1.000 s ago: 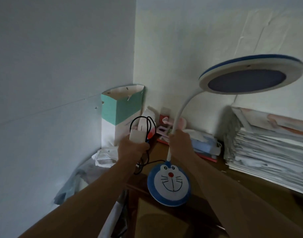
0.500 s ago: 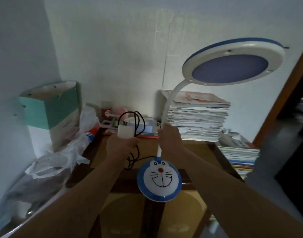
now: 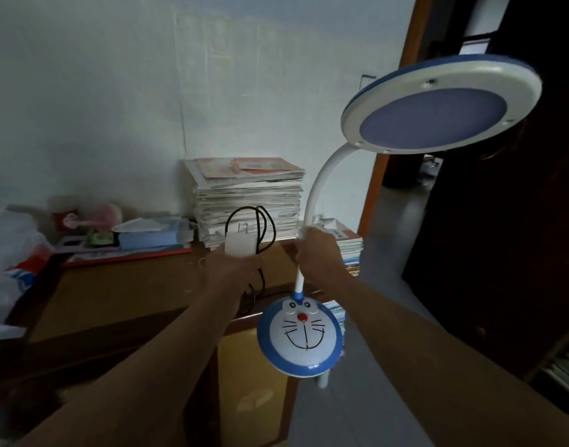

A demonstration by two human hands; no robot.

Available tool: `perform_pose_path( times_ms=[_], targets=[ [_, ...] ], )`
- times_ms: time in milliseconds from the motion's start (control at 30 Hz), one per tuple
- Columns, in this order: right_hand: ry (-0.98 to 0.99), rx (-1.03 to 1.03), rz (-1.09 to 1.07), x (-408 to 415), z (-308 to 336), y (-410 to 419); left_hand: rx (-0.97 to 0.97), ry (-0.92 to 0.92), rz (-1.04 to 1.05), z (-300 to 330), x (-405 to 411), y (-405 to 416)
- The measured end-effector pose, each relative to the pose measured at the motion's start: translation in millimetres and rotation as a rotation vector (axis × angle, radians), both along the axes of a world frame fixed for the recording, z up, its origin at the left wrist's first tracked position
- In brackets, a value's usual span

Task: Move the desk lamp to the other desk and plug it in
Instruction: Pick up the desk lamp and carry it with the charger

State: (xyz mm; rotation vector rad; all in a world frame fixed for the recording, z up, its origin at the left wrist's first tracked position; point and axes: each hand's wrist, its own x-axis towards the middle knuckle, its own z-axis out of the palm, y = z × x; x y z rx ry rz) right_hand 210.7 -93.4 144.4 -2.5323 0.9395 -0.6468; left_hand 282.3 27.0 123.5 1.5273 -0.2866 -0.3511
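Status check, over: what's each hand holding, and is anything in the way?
Left hand: shut on white plug adapter. Right hand: grip on white-and-blue cartoon-face desk lamp, carried in the air. Tall paper stack just behind.

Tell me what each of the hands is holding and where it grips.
Right hand: desk lamp, gripped on its white neck above the base. Left hand: white plug adapter with the looped black cord.

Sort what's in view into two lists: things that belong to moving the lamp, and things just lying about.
Part of the job:
- desk lamp, carried by its neck in the right hand
- white plug adapter and black cord, in the left hand

Lying about:
- stack of papers
- tissue box
- plastic bag
- wooden desk
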Motion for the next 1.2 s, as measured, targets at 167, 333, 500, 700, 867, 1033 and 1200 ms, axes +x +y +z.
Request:
perform_pose_path(
  times_ms=[167, 333, 500, 700, 867, 1033, 1200],
  targets=[
    [0.079, -0.012, -0.029, -63, -2, -40, 0.02, -0.006, -0.067, 0, -57, -43],
    [0.199, -0.143, -0.115, -127, -2, -77, 0.028, 0.03, -0.139, -1, -114, -83],
    [0.199, -0.113, -0.166, -206, -4, -117, 0.054, -0.04, -0.207, -2, -182, -134],
    [0.057, 0.081, -0.334, -299, 1, -155, 0.063, -0.069, -0.3, -8, -263, -187],
    [0.099, 0.056, -0.404, -370, -7, -190, 0.058, -0.074, -0.379, -13, -328, -225],
    [0.055, 0.079, -0.531, -430, -7, -212, 0.051, -0.099, -0.492, -14, -381, -263],
    [0.065, 0.072, -0.642, -487, -11, -238, 0.061, -0.083, -0.674, -15, -429, -308]
  ],
)
